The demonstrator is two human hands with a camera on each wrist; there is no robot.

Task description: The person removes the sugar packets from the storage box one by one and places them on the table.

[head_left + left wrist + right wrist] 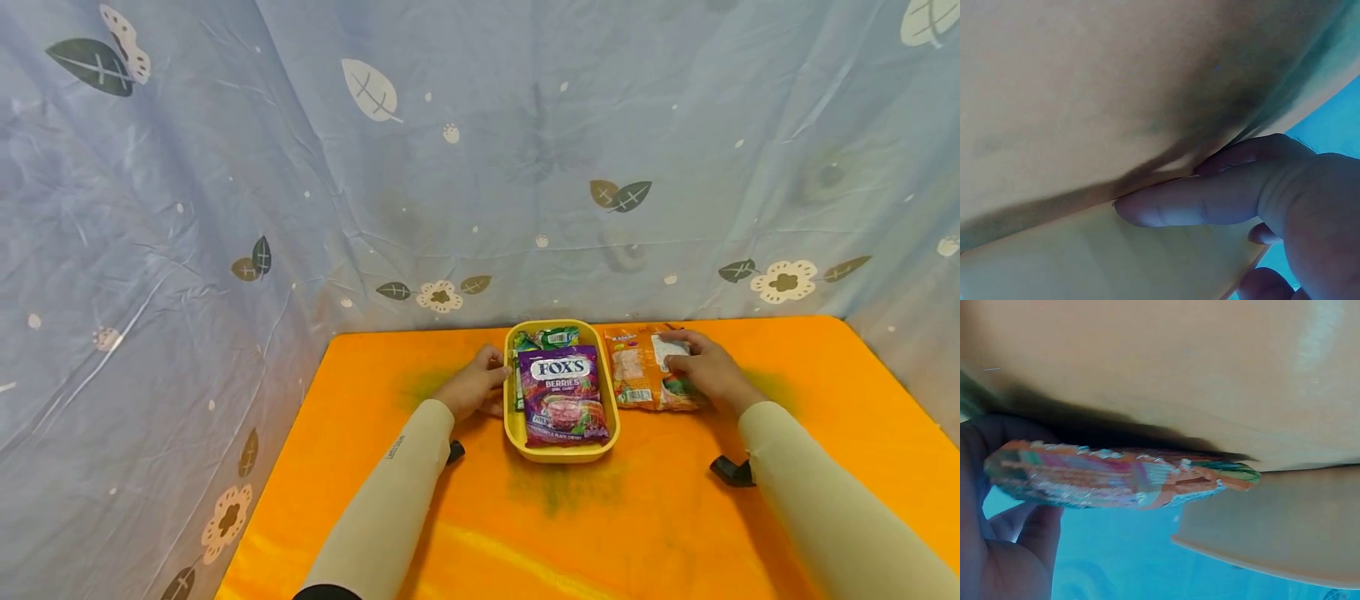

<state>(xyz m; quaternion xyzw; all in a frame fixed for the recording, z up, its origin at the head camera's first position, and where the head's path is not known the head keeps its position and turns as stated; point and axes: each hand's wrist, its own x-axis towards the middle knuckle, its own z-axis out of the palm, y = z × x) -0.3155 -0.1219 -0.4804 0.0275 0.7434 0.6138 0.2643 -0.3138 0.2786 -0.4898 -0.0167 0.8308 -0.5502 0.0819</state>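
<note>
A yellow tray [567, 454] sits on the orange cloth near its far edge. In it lies a purple Fox's Berries candy bag [562, 408], partly covering green candy packets [558, 336]. My left hand [477, 385] holds the tray at its left side, one fingertip at the rim; in the left wrist view its thumb [1166, 203] lies along the outer wall. Just right of the tray, my right hand [708, 371] grips an orange candy bag [637, 367] by its right end. In the right wrist view that bag [1091, 475] appears edge-on, between thumb and fingers.
A blue-grey patterned curtain [540, 167] hangs behind and along the sides of the orange-covered table [570, 533]. Black pieces of the wrist gear [731, 472] stick out below the right sleeve.
</note>
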